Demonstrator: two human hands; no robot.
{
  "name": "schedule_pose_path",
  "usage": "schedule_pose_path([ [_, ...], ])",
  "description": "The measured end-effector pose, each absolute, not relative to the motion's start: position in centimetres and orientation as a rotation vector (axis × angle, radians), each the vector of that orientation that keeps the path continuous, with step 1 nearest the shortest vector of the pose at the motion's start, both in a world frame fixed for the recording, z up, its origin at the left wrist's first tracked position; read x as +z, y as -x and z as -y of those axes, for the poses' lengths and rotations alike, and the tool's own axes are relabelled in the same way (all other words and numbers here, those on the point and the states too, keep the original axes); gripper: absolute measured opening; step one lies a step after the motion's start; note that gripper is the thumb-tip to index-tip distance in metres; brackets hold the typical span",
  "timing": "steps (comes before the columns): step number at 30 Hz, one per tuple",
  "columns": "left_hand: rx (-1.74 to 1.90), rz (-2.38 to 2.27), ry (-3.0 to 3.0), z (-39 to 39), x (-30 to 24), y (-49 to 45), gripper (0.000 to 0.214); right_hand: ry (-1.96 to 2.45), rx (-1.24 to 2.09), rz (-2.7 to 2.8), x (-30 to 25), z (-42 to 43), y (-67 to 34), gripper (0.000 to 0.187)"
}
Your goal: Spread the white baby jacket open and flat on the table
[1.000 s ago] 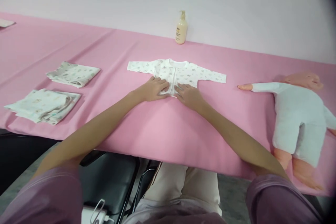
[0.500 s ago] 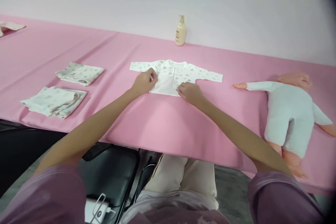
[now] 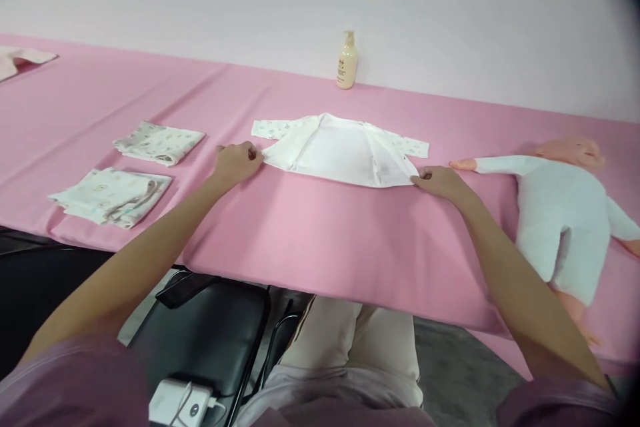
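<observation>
A small white baby shirt [image 3: 337, 150] lies on the pink-covered table [image 3: 310, 233], its front spread apart so the plain inside shows. Its patterned sleeves stretch out to both sides. My left hand [image 3: 237, 163] pinches the corner of the left front panel, and my right hand [image 3: 440, 183] pinches the corner of the right one. Both panels are drawn outward over the lower parts of the sleeves. To the right of my right hand lies a baby doll [image 3: 563, 213] in white clothing, one arm reaching toward that hand.
Two folded patterned cloths [image 3: 159, 143] [image 3: 113, 197] lie at the left. A cream pump bottle [image 3: 347, 61] stands at the back by the wall. Pale pink fabric [image 3: 23, 60] sits far left. Below the table edge are a black chair [image 3: 205, 340] and a white device [image 3: 180, 403] with a cable.
My hands have moved apart, left and right, pulling the shirt's two front panels outward. The shirt front, closed before, is now spread, and its plain inside shows.
</observation>
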State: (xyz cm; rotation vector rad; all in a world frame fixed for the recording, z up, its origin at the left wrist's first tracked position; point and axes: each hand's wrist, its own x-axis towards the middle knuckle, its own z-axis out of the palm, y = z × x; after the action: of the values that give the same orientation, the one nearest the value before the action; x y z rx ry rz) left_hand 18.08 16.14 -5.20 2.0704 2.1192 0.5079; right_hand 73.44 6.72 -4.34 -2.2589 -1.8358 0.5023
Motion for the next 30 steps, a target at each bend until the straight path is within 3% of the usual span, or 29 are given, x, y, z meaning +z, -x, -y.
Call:
schedule_pose_path([
  [3,0.542,-2.141,-2.211,-16.1,-5.6,-18.7,0.015,2.326,0.323,1.834,-4.8,-6.2,-72.7,0.026],
  [7,0.773,-1.838,-2.481,-16.7,-6.5,-21.3,0.031,2.077,-0.107,1.879,-5.7,-7.1,-68.5,0.068],
  [10,0.732,-1.517,-2.600,-18.4,-7.5,-24.1,0.048,1.825,0.006,2.078,-6.6,-9.0,-65.2,0.085],
  [13,0.555,-1.461,-2.580,-21.2,-8.4,-26.6,0.068,1.848,0.167,2.168,-7.2,-12.1,-63.4,0.090],
  [15,0.473,-1.478,-2.551,-23.6,-8.5,-27.7,0.072,1.955,0.231,2.147,-7.4,-14.8,-63.0,0.087],
  [19,0.521,-1.584,-2.512,-28.1,-7.8,-29.0,0.059,2.001,0.169,2.045,-7.4,-19.9,-63.5,0.071],
  [23,0.636,-1.679,-2.417,-31.1,-6.8,-29.6,0.046,1.924,0.033,1.961,-7.0,-23.6,-64.2,0.037],
  [26,0.627,-1.663,-2.304,-32.3,-6.0,-29.6,0.044,1.929,0.142,2.007,-6.0,-25.6,-64.8,0.015],
  [30,0.566,-1.594,-2.150,-33.8,-5.0,-29.3,0.030,1.959,0.552,2.008,-4.3,-27.2,-66.2,0.024],
])
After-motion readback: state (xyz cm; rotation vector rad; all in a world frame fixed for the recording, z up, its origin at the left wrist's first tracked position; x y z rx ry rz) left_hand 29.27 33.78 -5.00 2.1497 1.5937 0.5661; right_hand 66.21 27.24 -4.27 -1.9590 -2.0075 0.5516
